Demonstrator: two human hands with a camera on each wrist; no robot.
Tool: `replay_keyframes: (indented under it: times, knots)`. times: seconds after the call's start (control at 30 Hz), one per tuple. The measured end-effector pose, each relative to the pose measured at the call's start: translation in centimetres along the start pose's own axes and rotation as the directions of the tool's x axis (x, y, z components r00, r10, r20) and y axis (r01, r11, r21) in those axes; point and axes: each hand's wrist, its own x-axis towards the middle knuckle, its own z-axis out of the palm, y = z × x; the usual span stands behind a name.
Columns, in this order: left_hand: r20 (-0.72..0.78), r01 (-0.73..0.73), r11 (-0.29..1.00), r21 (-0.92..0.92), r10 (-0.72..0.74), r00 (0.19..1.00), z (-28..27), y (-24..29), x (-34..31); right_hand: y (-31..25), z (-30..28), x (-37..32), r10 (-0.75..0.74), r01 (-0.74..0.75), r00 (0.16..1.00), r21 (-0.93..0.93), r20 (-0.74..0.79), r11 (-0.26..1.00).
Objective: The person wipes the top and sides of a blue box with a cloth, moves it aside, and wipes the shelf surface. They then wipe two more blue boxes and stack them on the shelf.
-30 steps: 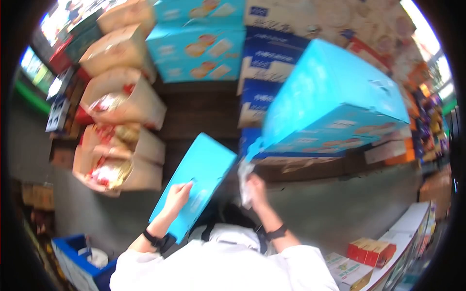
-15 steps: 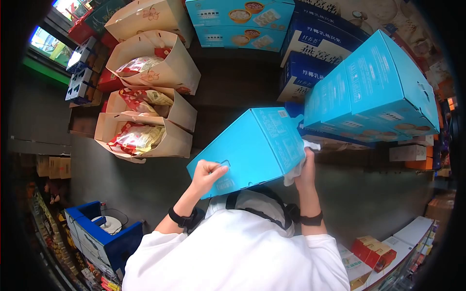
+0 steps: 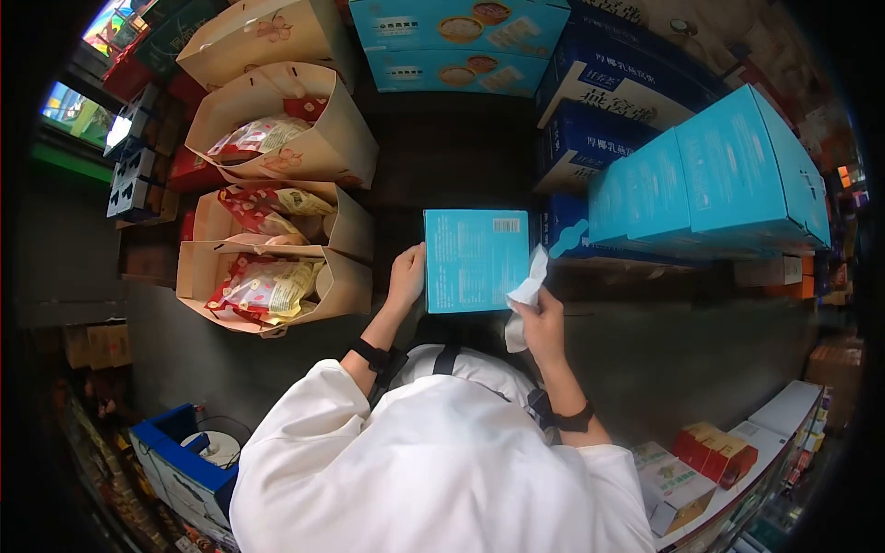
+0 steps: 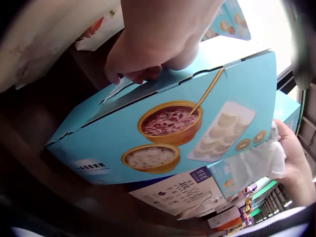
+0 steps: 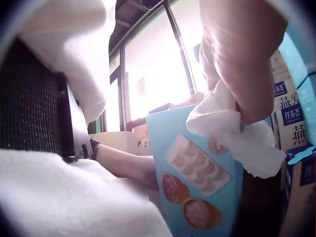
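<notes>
A light-blue carton (image 3: pixel 477 263), printed with bowls and a barcode, stands in front of me with its lettered face towards the head camera. My left hand (image 3: pixel 407 276) is at its left side. In the left wrist view the fingers (image 4: pixel 143 74) of that hand are curled into the handle slot in the carton's side. A crumpled white cloth (image 3: pixel 527 300) is gripped in my right hand (image 3: pixel 546 327) beside the carton's right edge. Seen from the right wrist, the cloth (image 5: pixel 232 131) hangs in front of the carton's printed panel.
Paper bags (image 3: pixel 277 281) holding red-and-yellow packets line the left. More light-blue cartons (image 3: pixel 728 175) stand on the right, beside stacked dark-blue boxes (image 3: pixel 599 143). Behind lie a blue bin-like box (image 3: pixel 189 470) and a white counter (image 3: pixel 737 488) with a red box (image 3: pixel 714 454).
The carton has swung from a slanted hold to squarely in front of me, turning its barcode face up. My right hand brought the cloth from near the right-hand cartons to the carton's right side.
</notes>
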Motion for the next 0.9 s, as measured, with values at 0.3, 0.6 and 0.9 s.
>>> replay_keyframes:
  times: [0.3, 0.6, 0.9]
  knots:
    - [0.014, -0.057, 0.994, 0.098, 0.055, 0.998, -2.8, -4.4, 2.4, -1.1, 3.9, 1.1, 0.021, -0.009, 0.997, -0.16, 0.077, 0.987]
    - [0.021, -0.349, 0.932, -0.1, 0.352, 0.936, -4.6, 7.2, -1.0, -2.5, 4.7, 3.6, -0.25, 0.235, 0.968, -0.296, -0.011, 0.926]
    - [0.393, -0.511, 0.723, 0.464, 0.349, 0.851, -8.3, 12.8, -4.9, -6.9, 9.4, 5.4, -0.366, 0.684, 0.718, -0.502, 0.592, 0.53]
